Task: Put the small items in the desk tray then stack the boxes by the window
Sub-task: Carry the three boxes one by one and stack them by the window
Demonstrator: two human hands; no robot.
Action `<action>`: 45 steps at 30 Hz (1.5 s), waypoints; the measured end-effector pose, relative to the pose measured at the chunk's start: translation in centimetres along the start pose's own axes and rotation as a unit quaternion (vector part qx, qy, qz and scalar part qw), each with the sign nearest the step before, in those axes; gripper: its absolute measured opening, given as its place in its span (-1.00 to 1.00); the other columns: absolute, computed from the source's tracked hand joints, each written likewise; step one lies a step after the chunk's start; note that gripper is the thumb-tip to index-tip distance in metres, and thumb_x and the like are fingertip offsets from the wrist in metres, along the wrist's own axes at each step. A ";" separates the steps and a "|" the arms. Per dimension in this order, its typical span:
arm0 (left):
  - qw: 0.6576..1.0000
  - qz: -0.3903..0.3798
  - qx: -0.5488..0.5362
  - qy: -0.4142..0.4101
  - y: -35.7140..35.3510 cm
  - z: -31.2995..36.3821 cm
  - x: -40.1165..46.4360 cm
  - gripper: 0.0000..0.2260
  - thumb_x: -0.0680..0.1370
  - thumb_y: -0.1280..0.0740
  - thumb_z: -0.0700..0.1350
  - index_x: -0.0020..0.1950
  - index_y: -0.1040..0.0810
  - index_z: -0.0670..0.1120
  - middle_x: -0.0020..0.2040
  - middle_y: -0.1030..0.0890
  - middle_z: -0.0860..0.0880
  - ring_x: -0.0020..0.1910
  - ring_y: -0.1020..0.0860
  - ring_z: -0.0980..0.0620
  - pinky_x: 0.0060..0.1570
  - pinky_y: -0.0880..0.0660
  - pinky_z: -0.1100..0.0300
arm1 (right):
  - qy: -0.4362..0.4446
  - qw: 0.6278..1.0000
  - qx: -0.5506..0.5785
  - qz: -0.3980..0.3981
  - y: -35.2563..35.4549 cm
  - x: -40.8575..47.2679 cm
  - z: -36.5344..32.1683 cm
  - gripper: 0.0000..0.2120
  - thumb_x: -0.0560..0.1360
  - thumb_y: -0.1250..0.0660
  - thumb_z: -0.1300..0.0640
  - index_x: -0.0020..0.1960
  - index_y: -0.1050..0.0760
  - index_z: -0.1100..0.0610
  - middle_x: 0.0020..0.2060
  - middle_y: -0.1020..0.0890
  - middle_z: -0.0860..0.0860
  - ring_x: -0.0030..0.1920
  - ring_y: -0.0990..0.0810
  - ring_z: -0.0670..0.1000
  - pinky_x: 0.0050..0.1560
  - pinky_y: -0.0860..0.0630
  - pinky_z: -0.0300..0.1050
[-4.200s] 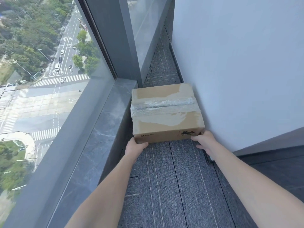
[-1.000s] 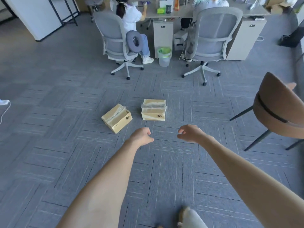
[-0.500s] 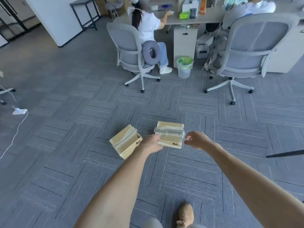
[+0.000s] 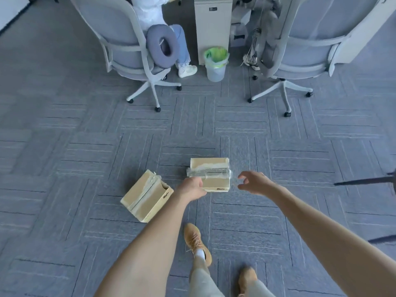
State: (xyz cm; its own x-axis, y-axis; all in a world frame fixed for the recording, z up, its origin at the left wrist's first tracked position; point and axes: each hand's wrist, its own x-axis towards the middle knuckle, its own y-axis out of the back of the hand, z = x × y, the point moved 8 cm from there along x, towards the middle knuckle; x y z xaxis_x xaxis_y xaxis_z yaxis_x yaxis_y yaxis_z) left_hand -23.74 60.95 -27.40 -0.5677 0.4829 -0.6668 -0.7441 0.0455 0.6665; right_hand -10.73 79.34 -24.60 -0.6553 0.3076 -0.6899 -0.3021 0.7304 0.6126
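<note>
Two taped cardboard boxes lie on the grey carpet in front of me. The right box sits square to me, with crumpled clear tape across its top. The left box lies turned at an angle. My left hand is at the right box's near left corner, fingers curled, seemingly touching it. My right hand hovers just right of that box with fingers spread and curved, holding nothing. The window and the desk tray are out of view.
Two grey office chairs stand ahead; a seated person occupies the left one. A bin with a green liner stands by a white cabinet. Dark chair legs reach in at right. My feet are below.
I have stepped closer to the two boxes. Both hands have moved to either side of the right box, and the right hand's fingers have spread.
</note>
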 end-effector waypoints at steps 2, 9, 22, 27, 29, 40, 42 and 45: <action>1.000 -0.013 -0.001 -0.010 0.7 -0.8 3.5 -0.66 0.49 -0.38 0.00 0.26 -0.52 0.00 0.23 -0.56 0.00 0.09 -0.52 -0.01 -0.07 -0.36 0.20 | -0.021 1.000 0.014 0.003 0.0 2.5 -0.6 -0.54 0.56 -0.36 0.05 0.44 -0.44 0.09 0.26 -0.61 0.09 0.23 -0.59 0.09 0.28 -0.52 0.07; 0.996 -0.078 -0.035 0.005 -2.3 -6.3 14.8 -0.61 0.46 -0.42 0.00 0.27 -0.52 -0.02 0.19 -0.60 -0.07 0.10 -0.58 -0.05 0.08 -0.51 0.13 | -0.083 0.993 0.077 -0.026 -3.6 13.3 0.0 -0.53 0.57 -0.36 0.04 0.46 -0.42 0.06 0.29 -0.61 0.07 0.28 -0.56 0.09 0.26 -0.45 -0.04; 0.989 -0.120 -0.038 0.077 -19.1 -17.4 36.7 -0.57 0.52 -0.43 -0.06 0.36 -0.47 -0.10 0.29 -0.55 -0.10 0.20 -0.54 -0.09 0.10 -0.44 0.14 | -0.171 0.963 0.195 -0.066 -19.5 37.0 15.3 -0.48 0.51 -0.45 0.07 0.44 -0.43 0.07 0.26 -0.62 0.10 0.16 -0.62 0.11 0.27 -0.55 0.10; 0.984 -0.131 -0.059 0.109 -29.3 -21.6 42.1 -0.58 0.51 -0.45 -0.09 0.33 -0.48 -0.13 0.28 -0.55 -0.13 0.18 -0.55 -0.08 0.10 -0.45 0.14 | -0.171 0.975 0.130 -0.064 -27.4 44.0 21.3 -0.43 0.54 -0.42 0.04 0.50 -0.34 0.06 0.33 -0.56 0.11 0.24 -0.58 0.13 0.24 -0.53 0.00; 0.982 -0.143 -0.057 0.107 -33.1 -22.8 43.3 -0.59 0.52 -0.44 -0.08 0.34 -0.47 -0.12 0.28 -0.55 -0.13 0.18 -0.55 -0.08 0.12 -0.46 0.13 | -0.138 0.984 0.069 -0.087 -31.0 46.0 22.8 -0.37 0.55 -0.41 0.05 0.54 -0.26 0.08 0.37 -0.51 0.15 0.31 -0.52 0.15 0.22 -0.47 -0.02; 0.981 -0.060 -0.069 0.171 -39.7 -29.4 52.9 -0.24 0.51 -0.46 -0.02 0.58 -0.15 -0.17 0.52 -0.32 -0.18 0.44 -0.37 -0.18 0.39 -0.38 -0.03 | -0.213 0.947 0.239 0.013 -38.2 55.5 29.6 -0.08 0.41 -0.55 0.04 0.59 -0.09 0.07 0.41 -0.47 0.09 0.32 -0.52 0.14 0.28 -0.51 0.06; 0.980 -0.008 -0.114 0.161 -39.3 -30.0 54.5 -0.29 0.49 -0.48 -0.05 0.53 -0.21 -0.16 0.48 -0.37 -0.16 0.39 -0.43 -0.15 0.33 -0.42 0.05 | -0.225 0.928 0.294 0.041 -38.7 56.8 30.5 -0.05 0.37 -0.58 0.07 0.58 -0.10 0.02 0.42 -0.47 0.07 0.33 -0.51 0.13 0.26 -0.49 0.05; 0.967 0.043 -0.196 0.154 -39.1 -30.8 55.5 -0.34 0.47 -0.51 -0.11 0.47 -0.28 -0.14 0.47 -0.39 -0.12 0.36 -0.47 -0.08 0.28 -0.44 0.08 | -0.215 0.913 0.340 0.063 -39.4 58.4 30.9 -0.03 0.31 -0.61 0.07 0.56 -0.14 -0.04 0.40 -0.49 0.05 0.35 -0.49 0.13 0.29 -0.44 0.09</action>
State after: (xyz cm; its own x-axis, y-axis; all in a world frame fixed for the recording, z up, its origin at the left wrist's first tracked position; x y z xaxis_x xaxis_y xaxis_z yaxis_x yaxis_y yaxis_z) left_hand -36.99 59.00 -100.78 -0.6658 0.1831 -0.7233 -0.7320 -0.3481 0.5856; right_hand -15.69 87.36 -100.95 -0.2778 0.5200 -0.8077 0.3520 0.8375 0.4180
